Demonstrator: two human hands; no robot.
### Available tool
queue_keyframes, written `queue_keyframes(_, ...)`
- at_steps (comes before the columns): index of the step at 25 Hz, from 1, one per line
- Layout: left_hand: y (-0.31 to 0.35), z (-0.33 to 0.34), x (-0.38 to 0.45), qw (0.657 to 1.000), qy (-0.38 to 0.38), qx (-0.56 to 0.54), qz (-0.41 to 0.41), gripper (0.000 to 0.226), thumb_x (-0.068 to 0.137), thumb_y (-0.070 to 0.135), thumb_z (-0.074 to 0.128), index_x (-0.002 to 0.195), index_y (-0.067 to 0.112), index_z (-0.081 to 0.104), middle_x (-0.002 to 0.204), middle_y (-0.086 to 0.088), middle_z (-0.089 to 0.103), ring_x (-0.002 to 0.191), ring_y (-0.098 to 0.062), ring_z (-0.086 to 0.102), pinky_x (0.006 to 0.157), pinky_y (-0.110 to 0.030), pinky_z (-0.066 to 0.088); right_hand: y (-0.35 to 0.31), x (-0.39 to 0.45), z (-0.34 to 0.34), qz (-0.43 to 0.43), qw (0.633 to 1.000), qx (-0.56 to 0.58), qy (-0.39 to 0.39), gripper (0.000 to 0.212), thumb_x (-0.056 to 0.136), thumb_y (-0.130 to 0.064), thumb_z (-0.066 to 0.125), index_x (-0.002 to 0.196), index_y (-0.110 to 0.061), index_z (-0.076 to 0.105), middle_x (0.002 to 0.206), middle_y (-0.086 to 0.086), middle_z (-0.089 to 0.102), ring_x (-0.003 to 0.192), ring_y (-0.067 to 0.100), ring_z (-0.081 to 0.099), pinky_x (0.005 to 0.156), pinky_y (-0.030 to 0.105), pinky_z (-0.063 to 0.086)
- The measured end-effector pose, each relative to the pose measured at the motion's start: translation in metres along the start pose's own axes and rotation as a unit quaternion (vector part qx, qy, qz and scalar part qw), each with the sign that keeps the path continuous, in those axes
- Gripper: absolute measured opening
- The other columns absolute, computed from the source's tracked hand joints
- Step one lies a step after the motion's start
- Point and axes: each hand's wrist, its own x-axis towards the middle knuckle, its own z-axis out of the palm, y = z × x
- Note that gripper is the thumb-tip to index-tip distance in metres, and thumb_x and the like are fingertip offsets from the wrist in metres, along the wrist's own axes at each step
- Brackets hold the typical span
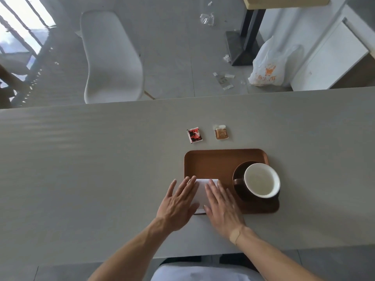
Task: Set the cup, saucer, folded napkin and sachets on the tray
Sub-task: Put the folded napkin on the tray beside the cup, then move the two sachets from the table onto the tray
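A brown tray (211,162) lies on the grey table. On its right side a dark saucer (239,173) carries a cup (261,180), dark outside and white inside, its handle to the left. A white folded napkin (202,191) lies on the tray's near left corner. My left hand (178,203) and my right hand (223,207) rest flat on the napkin, fingers spread, one on each side. Beyond the tray on the bare table lie a red and black sachet (194,135) and a tan sachet (220,132).
The grey table (91,169) runs across the view. Past its far edge stand a white chair (111,57), a dark table leg (245,35) and a white plastic bag (272,65) on a littered floor.
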Motion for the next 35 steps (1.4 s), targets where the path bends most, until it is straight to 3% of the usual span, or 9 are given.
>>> queue_keyframes(2,0.000,0.007,0.000,1.000,-0.029,0.002,-0.001,0.066,0.101,0.051,0.011,0.154,0.018,-0.008,0.162,0.001,-0.015,0.150,-0.020,-0.011,0.120,-0.050,-0.010,0.005,0.004,0.009,0.002,0.999,-0.017,-0.034,0.068,0.101,-0.047,0.020,0.150,-0.020,-0.020,0.156,-0.001,-0.033,0.143,0.023,-0.029,0.119,0.040,-0.013)
queue_keyframes(4,0.001,0.011,0.001,0.999,-0.039,0.008,-0.011,0.066,0.100,0.052,0.007,0.153,0.017,-0.012,0.161,0.001,-0.020,0.149,-0.020,-0.017,0.118,-0.047,-0.012,0.010,0.005,0.015,-0.001,0.998,-0.030,-0.053,0.068,0.099,-0.050,0.010,0.145,-0.022,-0.031,0.151,-0.003,-0.043,0.140,0.019,-0.038,0.114,0.037,-0.027)
queue_keyframes(8,0.004,0.015,0.001,0.999,-0.044,0.022,-0.022,0.067,0.100,0.053,0.004,0.154,0.016,-0.010,0.162,-0.001,-0.019,0.149,-0.021,-0.017,0.117,-0.050,-0.011,0.015,0.006,0.021,-0.008,0.997,-0.037,-0.062,0.067,0.094,-0.055,-0.003,0.145,-0.025,-0.033,0.151,-0.005,-0.044,0.139,0.015,-0.040,0.112,0.037,-0.027)
queue_keyframes(14,0.009,0.012,0.004,0.995,-0.082,0.050,-0.031,0.069,0.098,0.054,0.001,0.151,0.017,-0.022,0.159,-0.002,-0.030,0.146,-0.021,-0.027,0.118,-0.051,-0.018,0.014,0.008,0.024,0.002,0.996,-0.044,-0.076,0.066,0.095,-0.055,-0.001,0.144,-0.025,-0.033,0.153,-0.004,-0.042,0.140,0.016,-0.040,0.114,0.042,-0.020)
queue_keyframes(19,0.011,0.007,0.008,0.994,-0.087,0.049,-0.032,0.068,0.100,0.052,0.007,0.150,0.017,-0.022,0.160,-0.002,-0.027,0.144,-0.020,-0.029,0.114,-0.051,-0.024,0.011,0.011,0.018,0.007,0.992,-0.074,-0.099,0.069,0.088,-0.056,-0.011,0.143,-0.022,-0.037,0.150,-0.002,-0.046,0.139,0.023,-0.040,0.114,0.043,-0.026)
queue_keyframes(23,0.009,0.000,0.009,0.998,-0.059,-0.025,-0.027,0.070,0.100,0.048,0.028,0.155,0.016,-0.001,0.165,-0.002,-0.007,0.151,-0.022,-0.010,0.118,-0.052,-0.011,0.004,0.011,0.003,0.014,0.993,-0.067,-0.099,0.070,0.099,-0.049,0.021,0.153,-0.018,-0.012,0.162,0.002,-0.020,0.148,0.026,-0.020,0.121,0.047,0.007)
queue_keyframes(27,0.008,-0.013,0.018,0.995,-0.042,-0.074,-0.047,0.064,0.093,0.041,0.050,0.149,0.021,0.028,0.161,0.001,0.022,0.148,-0.020,0.014,0.119,-0.050,0.009,0.000,0.020,-0.025,-0.009,0.995,-0.054,-0.088,0.057,0.098,-0.034,0.041,0.150,-0.016,0.027,0.161,0.006,0.020,0.148,0.026,0.016,0.113,0.043,0.031)
queue_keyframes(30,0.006,-0.027,0.033,0.994,-0.042,-0.077,-0.062,0.052,0.089,0.037,0.056,0.139,0.027,0.045,0.149,0.005,0.041,0.137,-0.018,0.033,0.117,-0.043,0.019,0.001,0.034,-0.048,-0.037,0.991,-0.088,-0.099,0.041,0.095,-0.025,0.044,0.135,-0.017,0.046,0.143,0.007,0.043,0.129,0.028,0.042,0.101,0.044,0.041)
queue_keyframes(35,-0.005,-0.059,0.067,0.987,-0.084,-0.102,-0.088,0.032,0.087,0.038,0.059,0.118,0.031,0.063,0.120,0.007,0.064,0.114,-0.018,0.055,0.101,-0.038,0.034,0.012,0.066,-0.082,-0.045,0.989,-0.038,-0.136,0.034,0.094,-0.028,0.047,0.125,-0.021,0.057,0.122,0.006,0.061,0.112,0.028,0.058,0.091,0.044,0.050)
